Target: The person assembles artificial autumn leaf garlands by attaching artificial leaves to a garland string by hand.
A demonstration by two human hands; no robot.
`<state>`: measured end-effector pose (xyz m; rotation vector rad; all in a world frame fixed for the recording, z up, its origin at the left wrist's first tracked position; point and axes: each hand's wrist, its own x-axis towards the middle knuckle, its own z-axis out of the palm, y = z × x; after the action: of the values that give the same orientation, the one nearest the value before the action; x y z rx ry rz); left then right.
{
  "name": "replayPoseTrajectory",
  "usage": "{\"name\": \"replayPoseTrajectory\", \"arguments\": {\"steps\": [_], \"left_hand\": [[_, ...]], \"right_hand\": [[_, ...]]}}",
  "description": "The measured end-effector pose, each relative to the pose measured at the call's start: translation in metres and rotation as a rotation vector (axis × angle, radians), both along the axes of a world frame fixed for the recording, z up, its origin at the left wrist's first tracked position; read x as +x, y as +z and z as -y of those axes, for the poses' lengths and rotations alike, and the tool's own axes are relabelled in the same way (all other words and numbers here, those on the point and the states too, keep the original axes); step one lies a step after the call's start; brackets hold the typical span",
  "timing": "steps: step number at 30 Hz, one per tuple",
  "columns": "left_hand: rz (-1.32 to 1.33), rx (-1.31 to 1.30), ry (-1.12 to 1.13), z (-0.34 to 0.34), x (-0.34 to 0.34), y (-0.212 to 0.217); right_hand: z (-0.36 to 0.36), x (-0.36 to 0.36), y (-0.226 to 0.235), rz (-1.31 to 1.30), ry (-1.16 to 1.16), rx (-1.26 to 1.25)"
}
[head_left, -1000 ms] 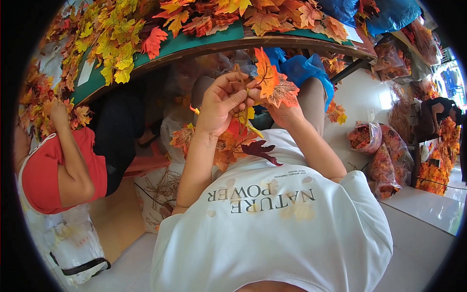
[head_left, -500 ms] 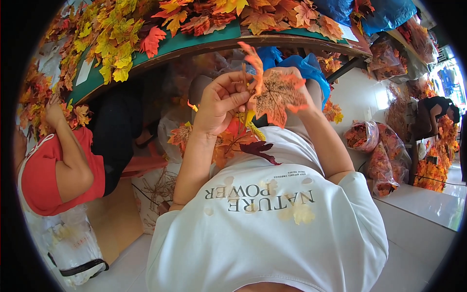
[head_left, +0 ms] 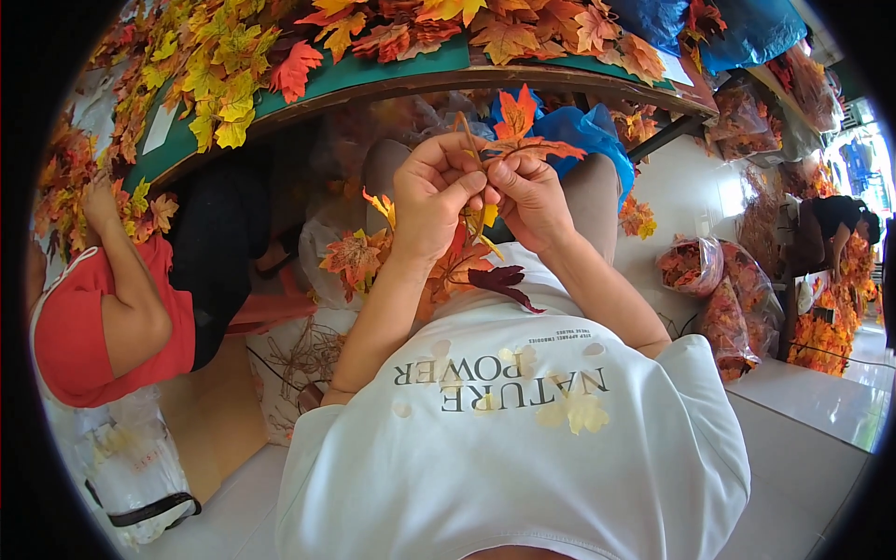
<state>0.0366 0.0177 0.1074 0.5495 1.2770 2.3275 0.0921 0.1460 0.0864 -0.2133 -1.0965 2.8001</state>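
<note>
My left hand [head_left: 434,194] pinches the thin brown stem of an artificial maple-leaf vine, its fingers curled around it. Against its fingertips, my right hand [head_left: 534,194] is closed with thumb and finger at the base of an orange maple leaf [head_left: 515,119]. That leaf sticks up and out past both hands. Below them the rest of the vine hangs over my lap, with orange leaves [head_left: 353,259] and a dark maroon leaf [head_left: 504,285]. The exact joint between leaf and stem is hidden by my fingers.
A green-topped table [head_left: 392,77] heaped with yellow leaves [head_left: 219,79] and orange leaves curves across the far side. At left sits a co-worker in a red shirt [head_left: 121,317]. Bagged leaves [head_left: 728,327] stand on the floor at right. A blue plastic bag [head_left: 583,131] lies by my knee.
The orange leaf has turned from facing me near my right hand to pointing up and away. My right hand has come out from behind it and meets my left fingertips.
</note>
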Motion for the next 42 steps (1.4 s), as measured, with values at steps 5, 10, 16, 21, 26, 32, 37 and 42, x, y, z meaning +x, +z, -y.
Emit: {"name": "replayPoseTrajectory", "arguments": {"steps": [5, 10, 16, 21, 26, 32, 37, 42], "left_hand": [[0.056, 0.020, 0.025, 0.000, -0.005, -0.011], [0.042, -0.014, 0.050, -0.004, -0.001, -0.016], [0.124, -0.007, -0.093, 0.005, -0.012, -0.011], [0.147, 0.032, -0.137, 0.007, -0.014, -0.016], [0.181, 0.017, -0.188, 0.003, -0.008, -0.006], [-0.013, -0.231, -0.048, 0.004, -0.007, -0.009], [0.057, -0.102, 0.018, -0.005, 0.000, -0.014], [0.089, -0.063, 0.036, -0.008, 0.003, -0.017]], "right_hand": [[0.006, -0.002, -0.007, -0.031, -0.026, 0.020], [0.001, -0.003, -0.011, -0.032, -0.041, 0.115], [-0.009, -0.007, -0.016, -0.022, -0.063, 0.089], [-0.018, -0.004, -0.016, -0.060, -0.071, 0.244], [-0.010, 0.001, -0.024, -0.012, -0.085, -0.035], [-0.007, 0.002, -0.027, 0.001, 0.013, -0.223], [-0.003, 0.002, -0.022, -0.026, -0.037, -0.152], [-0.001, 0.002, -0.025, -0.042, -0.066, -0.113]]}}
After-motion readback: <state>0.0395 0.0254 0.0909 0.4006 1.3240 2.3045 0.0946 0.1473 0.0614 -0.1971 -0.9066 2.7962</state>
